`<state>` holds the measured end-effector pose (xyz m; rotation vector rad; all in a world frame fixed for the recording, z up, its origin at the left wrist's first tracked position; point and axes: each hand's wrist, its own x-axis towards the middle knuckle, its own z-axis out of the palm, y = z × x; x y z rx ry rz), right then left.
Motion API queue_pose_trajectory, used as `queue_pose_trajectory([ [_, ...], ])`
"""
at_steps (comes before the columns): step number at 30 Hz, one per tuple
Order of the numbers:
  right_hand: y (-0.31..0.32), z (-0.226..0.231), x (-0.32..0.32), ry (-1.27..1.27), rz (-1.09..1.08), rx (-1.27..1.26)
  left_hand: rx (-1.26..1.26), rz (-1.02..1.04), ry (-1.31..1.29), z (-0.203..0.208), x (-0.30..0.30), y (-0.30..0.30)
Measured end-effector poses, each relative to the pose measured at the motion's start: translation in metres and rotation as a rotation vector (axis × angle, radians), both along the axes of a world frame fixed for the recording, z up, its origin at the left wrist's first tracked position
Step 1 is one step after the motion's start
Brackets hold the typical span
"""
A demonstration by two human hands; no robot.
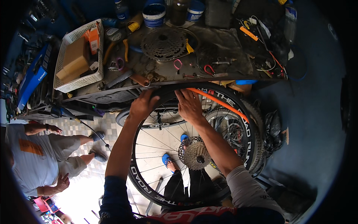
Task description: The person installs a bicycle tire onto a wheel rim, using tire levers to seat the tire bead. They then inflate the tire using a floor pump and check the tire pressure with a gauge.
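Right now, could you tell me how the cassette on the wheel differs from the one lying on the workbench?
The cassette on the wheel is mounted at the hub, standing upright among the spokes; the cassette on the workbench lies flat and loose. The wheel's cassette looks silvery and bright, while the bench one looks darker and duller. The first sits below the right hand; the second lies among scattered tools. Both are stacked toothed sprockets.

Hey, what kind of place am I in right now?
Most likely a bike repair shop. Both hands, left hand and right hand, rest on a bicycle wheel; a cluttered workbench holds a cassette, pliers and tubs.
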<state>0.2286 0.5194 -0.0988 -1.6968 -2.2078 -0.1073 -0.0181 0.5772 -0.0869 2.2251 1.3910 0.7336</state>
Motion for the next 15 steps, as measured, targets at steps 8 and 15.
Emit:
queue_pose_trajectory([
  [8,-0.002,-0.002,-0.005,0.008,-0.035,-0.018,-0.359,0.033,0.057,-0.012,-0.027,0.01],
  [15,-0.004,0.001,-0.006,-0.002,-0.049,-0.025,-0.667,0.126,0.016,-0.018,-0.029,0.028],
])
